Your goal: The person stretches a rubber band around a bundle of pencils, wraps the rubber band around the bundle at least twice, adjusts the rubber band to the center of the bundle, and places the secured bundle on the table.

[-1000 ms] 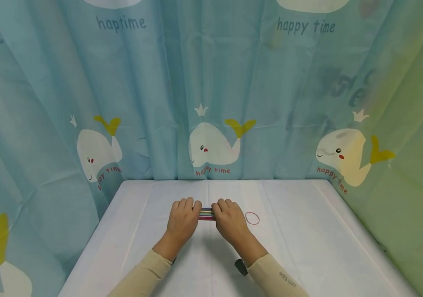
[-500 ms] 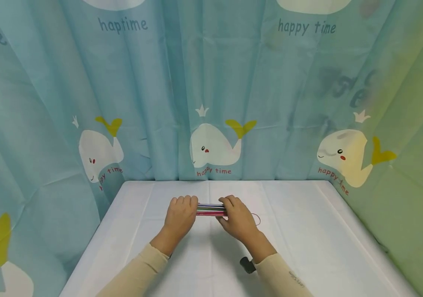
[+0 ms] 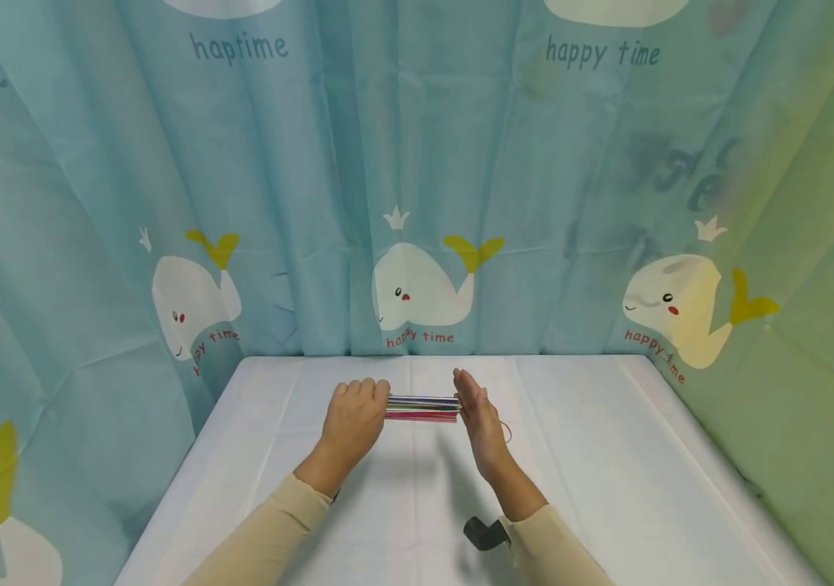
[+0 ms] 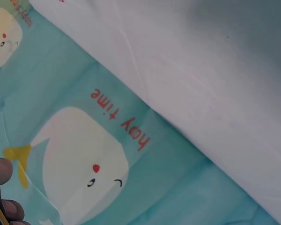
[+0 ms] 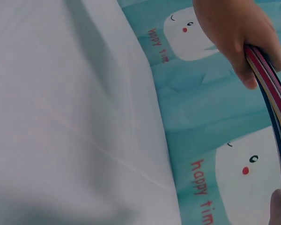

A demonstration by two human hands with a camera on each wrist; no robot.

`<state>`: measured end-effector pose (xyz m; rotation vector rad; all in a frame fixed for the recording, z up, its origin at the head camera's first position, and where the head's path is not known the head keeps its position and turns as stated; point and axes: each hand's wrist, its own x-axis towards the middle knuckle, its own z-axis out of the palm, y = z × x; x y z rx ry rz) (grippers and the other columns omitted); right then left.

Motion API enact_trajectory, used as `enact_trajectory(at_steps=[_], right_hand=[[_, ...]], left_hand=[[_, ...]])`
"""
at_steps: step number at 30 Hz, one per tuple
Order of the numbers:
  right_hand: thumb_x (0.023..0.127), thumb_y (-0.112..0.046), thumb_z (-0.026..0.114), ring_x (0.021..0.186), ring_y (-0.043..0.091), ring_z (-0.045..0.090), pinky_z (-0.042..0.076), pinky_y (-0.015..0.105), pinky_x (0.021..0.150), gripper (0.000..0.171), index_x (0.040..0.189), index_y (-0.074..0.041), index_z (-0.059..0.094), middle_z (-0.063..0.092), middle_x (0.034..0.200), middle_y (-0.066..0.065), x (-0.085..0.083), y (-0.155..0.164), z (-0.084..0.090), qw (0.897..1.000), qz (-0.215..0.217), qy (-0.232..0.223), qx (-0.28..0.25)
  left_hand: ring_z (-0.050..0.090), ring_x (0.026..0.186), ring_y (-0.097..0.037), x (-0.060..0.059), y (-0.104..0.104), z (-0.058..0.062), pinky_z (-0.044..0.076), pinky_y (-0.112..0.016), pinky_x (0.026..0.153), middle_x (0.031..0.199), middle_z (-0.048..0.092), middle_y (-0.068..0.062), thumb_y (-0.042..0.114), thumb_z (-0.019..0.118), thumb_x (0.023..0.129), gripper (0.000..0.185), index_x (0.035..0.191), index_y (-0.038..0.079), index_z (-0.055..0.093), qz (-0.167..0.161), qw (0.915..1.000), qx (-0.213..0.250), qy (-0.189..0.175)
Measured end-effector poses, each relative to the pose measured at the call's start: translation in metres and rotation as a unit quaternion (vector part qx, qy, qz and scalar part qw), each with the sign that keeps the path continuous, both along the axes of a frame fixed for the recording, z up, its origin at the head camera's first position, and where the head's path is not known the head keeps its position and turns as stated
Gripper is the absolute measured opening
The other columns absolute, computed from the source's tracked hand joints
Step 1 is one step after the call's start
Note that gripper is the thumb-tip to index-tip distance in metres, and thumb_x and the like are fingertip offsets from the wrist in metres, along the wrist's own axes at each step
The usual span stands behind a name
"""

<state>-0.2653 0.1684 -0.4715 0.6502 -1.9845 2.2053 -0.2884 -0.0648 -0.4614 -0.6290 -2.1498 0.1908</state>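
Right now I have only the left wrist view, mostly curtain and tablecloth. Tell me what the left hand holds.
Observer: In the head view, the left hand grips one end of a bundle of thin coloured sticks.
Operator: Report the right hand.
Observer: The right hand is flat, its fingers straight, with the palm against the bundle's other end.
Operator: Name anything else on the table.
Observer: A red rubber band lies on the white table just beyond the right hand, partly hidden by it.

Bare table (image 3: 607, 488) flanks both hands; curtain (image 3: 417, 163) walls three sides.
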Motion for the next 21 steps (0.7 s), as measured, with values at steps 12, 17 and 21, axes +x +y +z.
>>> enact_trajectory(at_steps=[12, 17, 21], right_hand=[[0.108, -0.030, 0.014, 0.146, 0.028, 0.015, 0.013, 0.041, 0.114, 0.056, 0.151, 0.005, 0.016, 0.018, 0.158, 0.017, 0.003, -0.015, 0.005, 0.999, -0.033, 0.003, 0.008], [0.108, -0.019, 0.027, 0.144, 0.032, 0.020, 0.017, 0.048, 0.113, 0.050, 0.151, 0.005, 0.021, 0.024, 0.156, 0.020, 0.013, -0.019, 0.021, 0.994, -0.074, -0.021, 0.082], [0.105, -0.017, 0.042, 0.143, 0.034, 0.022, 0.023, 0.051, 0.110, 0.055, 0.152, 0.002, 0.020, 0.026, 0.155, 0.021, 0.013, -0.022, 0.020, 0.987, -0.094, -0.022, 0.131]], left_hand=[[0.049, 0.055, -0.022, 0.002, 0.005, 0.002, 0.032, -0.030, 0.050, 0.064, 0.046, -0.005, 0.018, 0.070, 0.082, 0.020, 0.084, 0.009, 0.052, 0.019, 0.9997, -0.014, -0.004], [0.049, 0.055, -0.022, 0.002, 0.007, 0.002, 0.032, -0.030, 0.049, 0.065, 0.047, -0.005, 0.013, 0.069, 0.081, 0.017, 0.084, 0.008, 0.052, 0.008, 1.0000, -0.003, 0.001], [0.049, 0.055, -0.023, 0.002, 0.009, 0.001, 0.032, -0.031, 0.048, 0.066, 0.046, -0.006, 0.009, 0.067, 0.080, 0.016, 0.084, 0.007, 0.051, -0.001, 1.0000, 0.005, -0.004]])
